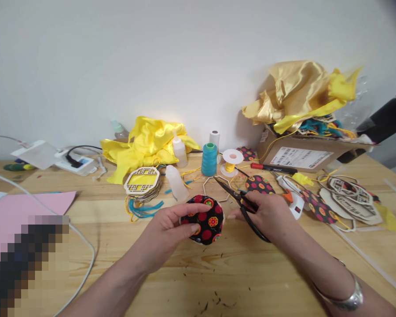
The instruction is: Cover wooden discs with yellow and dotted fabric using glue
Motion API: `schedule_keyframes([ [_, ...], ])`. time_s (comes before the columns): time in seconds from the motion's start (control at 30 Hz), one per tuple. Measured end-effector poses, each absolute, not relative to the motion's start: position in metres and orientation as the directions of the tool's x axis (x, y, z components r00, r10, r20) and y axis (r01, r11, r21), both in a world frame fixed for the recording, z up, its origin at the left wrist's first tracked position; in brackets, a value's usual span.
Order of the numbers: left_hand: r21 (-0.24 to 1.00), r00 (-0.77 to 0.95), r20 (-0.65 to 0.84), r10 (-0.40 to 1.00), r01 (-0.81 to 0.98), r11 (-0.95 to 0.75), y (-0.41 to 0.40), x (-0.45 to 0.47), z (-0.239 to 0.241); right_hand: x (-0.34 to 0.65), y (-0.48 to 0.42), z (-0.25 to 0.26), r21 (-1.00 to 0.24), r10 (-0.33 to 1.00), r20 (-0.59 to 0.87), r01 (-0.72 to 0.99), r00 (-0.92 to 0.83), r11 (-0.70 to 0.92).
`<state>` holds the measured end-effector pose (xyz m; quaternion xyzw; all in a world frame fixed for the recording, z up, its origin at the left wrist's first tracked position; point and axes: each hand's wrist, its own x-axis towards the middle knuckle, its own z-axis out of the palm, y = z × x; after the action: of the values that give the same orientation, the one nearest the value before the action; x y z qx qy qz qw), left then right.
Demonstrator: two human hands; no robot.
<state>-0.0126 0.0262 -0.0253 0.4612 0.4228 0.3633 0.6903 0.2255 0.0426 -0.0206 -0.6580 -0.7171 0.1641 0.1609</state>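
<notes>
My left hand (166, 231) pinches a round piece of black fabric with red and orange dots (206, 220), thumb on top and fingers beneath, just above the wooden table (198, 273). My right hand (267, 213) grips black scissors (239, 200) through the handle loops, blades closed and pointing up-left past the fabric's right edge. A hexagonal wooden frame (214, 188) lies just behind the fabric.
Behind stand a teal thread cone (209, 159), white glue bottles (177, 182), a yellow thread spool (231, 160), carved wooden frames (142, 180), yellow cloth (145, 143) and a cardboard box (303, 152) with gold fabric. Pink paper (26, 207) and cables lie left; more patterned pieces right.
</notes>
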Motion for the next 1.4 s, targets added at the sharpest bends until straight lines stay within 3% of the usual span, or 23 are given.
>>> schedule_keyframes([
  [0.13, 0.948, 0.368, -0.249, 0.896, -0.095, 0.303, 0.026, -0.013, -0.026, 0.226, 0.043, -0.020, -0.512, 0.997, 0.010, 0.856, -0.074, 0.068],
  [0.37, 0.942, 0.373, -0.279, 0.885, -0.075, 0.328, 0.025, -0.009, -0.026, 0.221, 0.038, -0.027, -0.825, 0.993, 0.038, 0.557, -0.112, 0.094],
  [0.53, 0.917, 0.429, -0.344, 0.835, -0.036, 0.397, 0.023, -0.005, -0.023, 0.214, 0.032, -0.027, -0.889, 0.982, 0.046, 0.442, -0.183, 0.123],
  [0.77, 0.900, 0.469, -0.403, 0.786, 0.047, 0.434, 0.020, 0.002, -0.018, 0.213, 0.030, -0.026, -0.847, 0.972, 0.130, 0.487, -0.196, 0.212],
  [1.07, 0.928, 0.539, -0.367, 0.759, 0.150, 0.342, 0.019, 0.006, -0.021, 0.206, 0.026, -0.018, -0.760, 0.931, 0.224, 0.547, -0.288, 0.351],
  [1.4, 0.937, 0.482, -0.350, 0.803, 0.195, 0.291, 0.017, 0.009, -0.020, 0.206, 0.024, -0.022, -0.599, 0.900, 0.201, 0.679, -0.386, 0.425],
])
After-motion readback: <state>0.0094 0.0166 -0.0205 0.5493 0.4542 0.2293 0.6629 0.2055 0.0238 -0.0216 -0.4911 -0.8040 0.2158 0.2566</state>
